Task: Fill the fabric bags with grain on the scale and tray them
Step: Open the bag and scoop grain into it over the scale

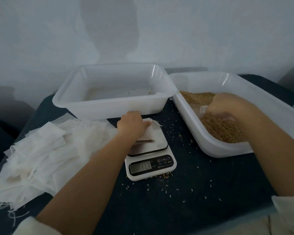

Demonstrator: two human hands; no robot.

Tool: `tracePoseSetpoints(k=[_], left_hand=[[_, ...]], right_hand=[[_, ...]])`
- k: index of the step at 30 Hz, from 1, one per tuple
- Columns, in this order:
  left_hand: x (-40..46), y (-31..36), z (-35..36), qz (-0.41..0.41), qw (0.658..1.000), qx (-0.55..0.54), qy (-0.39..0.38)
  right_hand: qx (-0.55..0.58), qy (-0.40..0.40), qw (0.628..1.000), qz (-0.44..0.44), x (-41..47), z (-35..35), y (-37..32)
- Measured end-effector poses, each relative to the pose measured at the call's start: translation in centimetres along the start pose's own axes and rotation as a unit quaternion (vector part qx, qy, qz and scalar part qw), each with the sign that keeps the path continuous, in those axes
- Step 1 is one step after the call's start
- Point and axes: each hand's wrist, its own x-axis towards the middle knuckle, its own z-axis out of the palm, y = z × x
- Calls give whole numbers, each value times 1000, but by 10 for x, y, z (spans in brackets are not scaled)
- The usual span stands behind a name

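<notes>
Left hand (131, 123) fingers curled round fabric bag (148, 134) on scale (151, 160); right hand (226, 107) blurred, grip unclear, in grain (222, 128).

We see a small white fabric bag (148, 133) lying on the plate of the white scale (149, 160), near the middle of the dark table (185, 192). Its string hangs off to the right. The scale's little screen shows numbers. A big messy pile of empty white bags (41, 153) lies by the table's left edge. Brown grain (219, 128) fills part of the clear tub (227, 150) at the right edge. Another clear tray (112, 106) sits at the far edge, almost bare inside.
</notes>
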Motion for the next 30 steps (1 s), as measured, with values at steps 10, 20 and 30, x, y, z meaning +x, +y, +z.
tracePoseSetpoints(k=[10, 20, 30], left_hand=[[-9, -1, -13, 37, 993, -98, 62], [-48, -10, -48, 103, 934, -323, 113], [-51, -22, -59, 116, 949, -285, 69]], right_hand=[[-69, -15, 998, 0, 0, -17, 1], [-84, 10, 996, -34, 18, 12, -15], [14, 86, 995, -47, 26, 13, 23]])
